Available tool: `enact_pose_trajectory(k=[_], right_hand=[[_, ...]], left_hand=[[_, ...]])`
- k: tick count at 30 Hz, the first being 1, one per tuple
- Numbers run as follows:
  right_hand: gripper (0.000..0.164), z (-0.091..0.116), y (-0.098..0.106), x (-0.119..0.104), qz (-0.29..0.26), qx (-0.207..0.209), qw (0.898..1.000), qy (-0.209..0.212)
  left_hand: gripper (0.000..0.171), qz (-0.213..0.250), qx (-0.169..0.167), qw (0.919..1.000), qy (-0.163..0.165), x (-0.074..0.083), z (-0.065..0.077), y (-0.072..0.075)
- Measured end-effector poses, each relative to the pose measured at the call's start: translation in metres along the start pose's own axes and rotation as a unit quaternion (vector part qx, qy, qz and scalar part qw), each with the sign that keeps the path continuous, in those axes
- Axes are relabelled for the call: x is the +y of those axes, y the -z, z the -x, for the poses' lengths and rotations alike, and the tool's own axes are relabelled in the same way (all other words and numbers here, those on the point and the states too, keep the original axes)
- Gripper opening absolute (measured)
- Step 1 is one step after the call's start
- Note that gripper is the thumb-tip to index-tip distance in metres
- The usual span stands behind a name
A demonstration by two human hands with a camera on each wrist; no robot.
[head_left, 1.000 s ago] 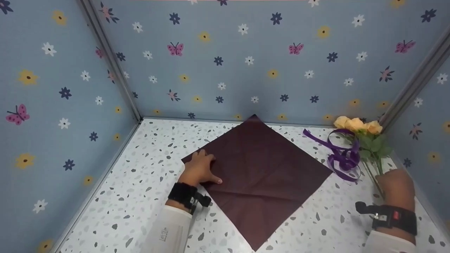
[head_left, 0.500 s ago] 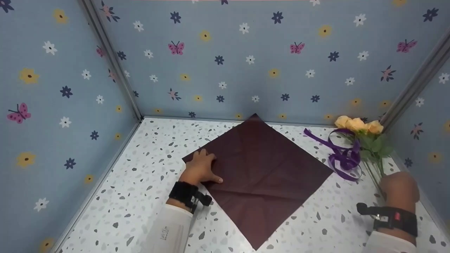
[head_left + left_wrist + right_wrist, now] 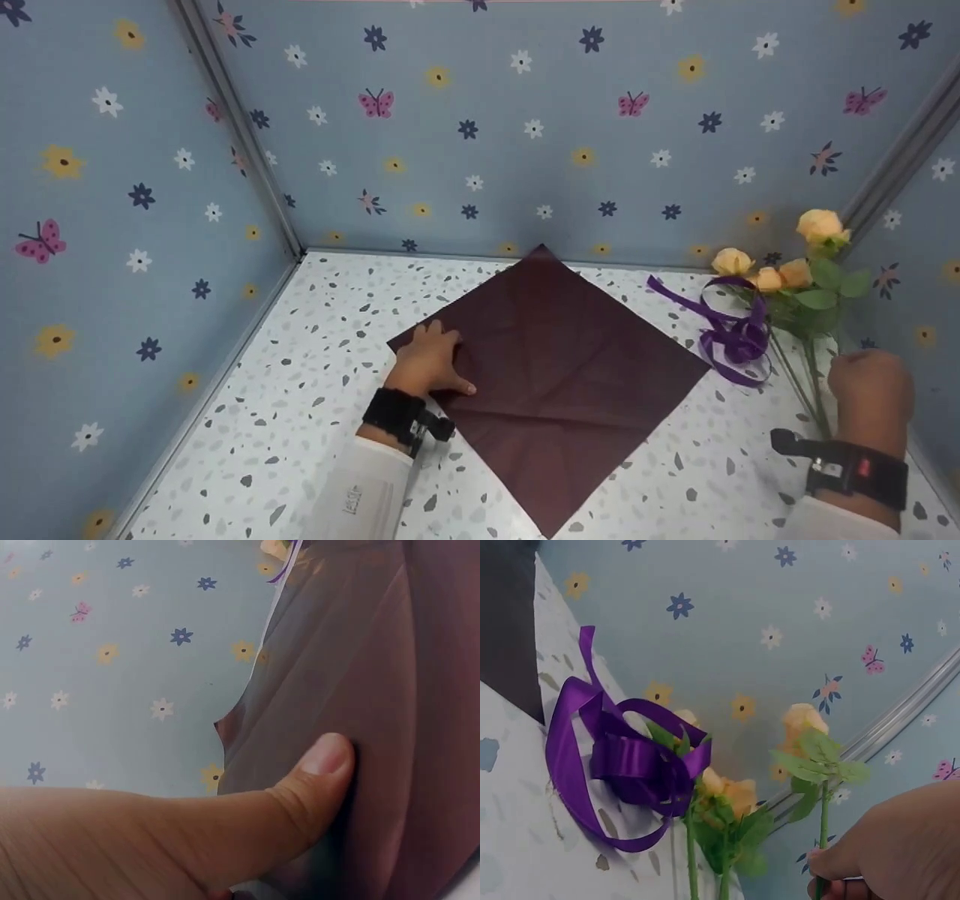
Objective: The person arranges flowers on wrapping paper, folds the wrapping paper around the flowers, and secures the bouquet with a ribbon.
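A dark maroon square sheet [image 3: 570,352], faintly creased, lies cornerwise on the table. My left hand [image 3: 427,364] rests on its left corner, fingers spread and thumb out to the side; in the left wrist view the thumb [image 3: 300,795] touches the sheet. At the right, my right hand [image 3: 874,397] pinches the green stem of a pale orange rose [image 3: 805,727] between thumb and fingers. That rose is raised above the other roses [image 3: 731,262], which lie on the table at the back right. Beside them sits a loose coil of purple ribbon [image 3: 742,337].
Blue panels with printed flowers and butterflies [image 3: 525,150] enclose the speckled white table [image 3: 315,315] at the back, left and right. Metal corner strips [image 3: 240,127] join the panels. The sheet's far corner reaches the back panel.
My right hand has lifted one rose up and slightly right, away from the others, which stay on the table. The left hand and sheet have stayed in place.
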State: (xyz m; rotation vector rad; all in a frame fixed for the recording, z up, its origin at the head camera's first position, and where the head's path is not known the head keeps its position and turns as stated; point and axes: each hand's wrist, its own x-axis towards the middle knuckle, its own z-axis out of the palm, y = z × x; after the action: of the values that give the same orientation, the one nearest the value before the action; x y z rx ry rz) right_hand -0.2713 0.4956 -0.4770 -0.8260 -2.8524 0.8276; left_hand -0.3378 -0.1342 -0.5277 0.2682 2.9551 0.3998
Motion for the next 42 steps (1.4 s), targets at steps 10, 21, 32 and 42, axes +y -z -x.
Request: enact_pose_trajectory(k=[10,21,32,42], right_hand=[[0.060,0.015,-0.003,-0.054,-0.122,-0.008,0.991,0.052],[0.037,0.041,-0.067,-0.141,-0.270,-0.167,0.938,0.139],[0.019,0.076,-0.148,-0.196,-0.264,-0.267,0.909,0.183],[0.017,0.089,-0.176,-0.218,-0.268,-0.293,0.901,0.172]], left_hand=[[0.107,-0.013,-0.012,0.9998,0.006,0.005,0.003,0.002],[0.107,-0.006,-0.014,0.9998,0.010,0.003,0.001,0.001],[0.107,-0.009,-0.015,0.9998,0.009,0.008,0.000,0.001],[0.107,-0.011,-0.017,0.9998,0.010,0.006,0.001,0.001]])
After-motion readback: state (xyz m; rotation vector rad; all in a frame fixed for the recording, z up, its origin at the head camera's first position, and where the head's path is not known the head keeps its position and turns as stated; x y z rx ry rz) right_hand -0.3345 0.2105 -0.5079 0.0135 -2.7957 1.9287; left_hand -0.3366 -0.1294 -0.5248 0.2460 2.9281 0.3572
